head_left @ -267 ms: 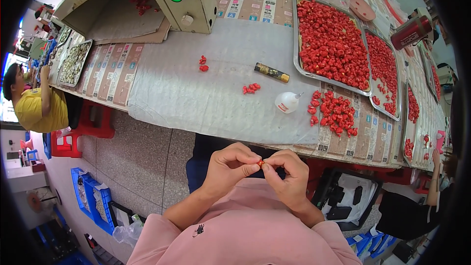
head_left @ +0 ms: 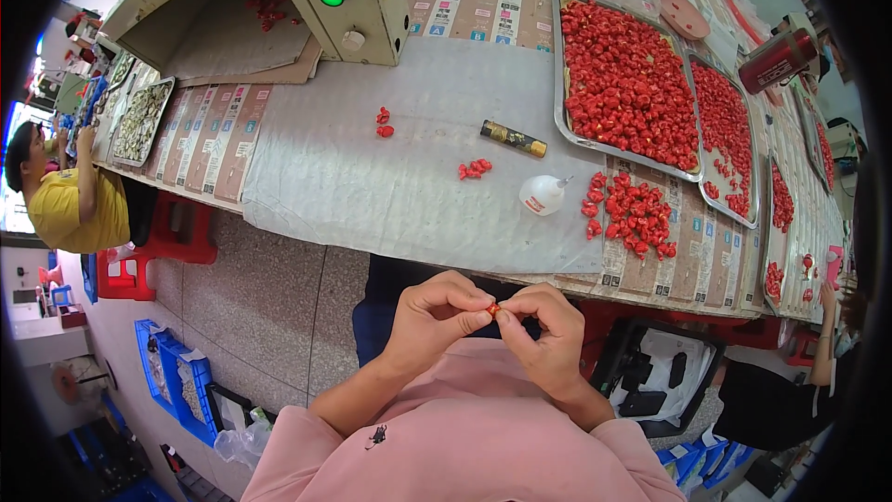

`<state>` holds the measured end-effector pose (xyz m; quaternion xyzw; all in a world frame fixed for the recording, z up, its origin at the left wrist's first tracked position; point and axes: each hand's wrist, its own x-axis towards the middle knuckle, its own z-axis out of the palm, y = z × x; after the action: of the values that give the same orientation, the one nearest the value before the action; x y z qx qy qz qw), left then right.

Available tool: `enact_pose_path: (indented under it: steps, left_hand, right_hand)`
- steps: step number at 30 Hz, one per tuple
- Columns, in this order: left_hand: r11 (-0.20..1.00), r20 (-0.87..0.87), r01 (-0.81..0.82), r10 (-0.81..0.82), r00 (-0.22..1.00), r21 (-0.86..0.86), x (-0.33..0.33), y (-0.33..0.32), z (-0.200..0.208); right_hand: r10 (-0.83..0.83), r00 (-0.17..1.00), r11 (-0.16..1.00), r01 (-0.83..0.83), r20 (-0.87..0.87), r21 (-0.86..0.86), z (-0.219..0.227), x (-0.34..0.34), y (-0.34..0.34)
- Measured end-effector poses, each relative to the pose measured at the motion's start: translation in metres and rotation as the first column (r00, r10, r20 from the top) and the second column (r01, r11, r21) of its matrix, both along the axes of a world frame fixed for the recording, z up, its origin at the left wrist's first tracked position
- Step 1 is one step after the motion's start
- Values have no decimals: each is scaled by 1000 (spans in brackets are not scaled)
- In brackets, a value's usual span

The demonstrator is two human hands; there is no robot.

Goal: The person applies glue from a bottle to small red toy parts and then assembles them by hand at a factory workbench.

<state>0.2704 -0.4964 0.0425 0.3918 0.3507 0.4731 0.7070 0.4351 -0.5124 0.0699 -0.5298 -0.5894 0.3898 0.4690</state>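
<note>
A small shiny red piece (head_left: 493, 309) is pinched between my two hands, just off the table's front edge. My left hand (head_left: 435, 314) grips it from one side with thumb and forefinger, and my right hand (head_left: 544, 330) from the other; the fingertips hide most of it. On the white sheet (head_left: 372, 195) in front lie several similar red pieces (head_left: 476, 168). A white squeeze bottle (head_left: 544, 194) with a thin nozzle stands right of them. Beside it is a loose heap of red pieces (head_left: 639, 214), and a black and gold tube (head_left: 514, 138) lies farther back.
Metal trays full of red pieces, one large (head_left: 560, 84) and one behind it (head_left: 751, 167), occupy the right side. At the back left stands a beige machine (head_left: 372, 0) with a green button. A dark crate (head_left: 669, 428) sits by my right, and other people work at both sides.
</note>
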Motion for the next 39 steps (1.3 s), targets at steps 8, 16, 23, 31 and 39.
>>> enact_pose_path:
  steps: [8,16,23,31,39]
  left_hand:
    - [996,52,8,-4,999,-90,3,1,2]
    - [966,207,60,-8,978,-250,10,2,6]
    - [932,277,143,-49,960,-332,11,4,8]
    - [934,254,151,-68,965,-323,17,6,9]
    - [967,204,174,-135,970,-188,28,13,11]
  right_hand:
    - [3,1000,1000,-3,-13,-22,-2,2,2]
    - [12,1000,998,-13,-25,-56,3,11,4]
    - [-19,1000,999,19,-1,-51,2,24,-4]
    - [5,1000,998,-6,-14,-64,1,27,-5]
    - [-25,1000,999,26,7,-44,-9,35,-7]
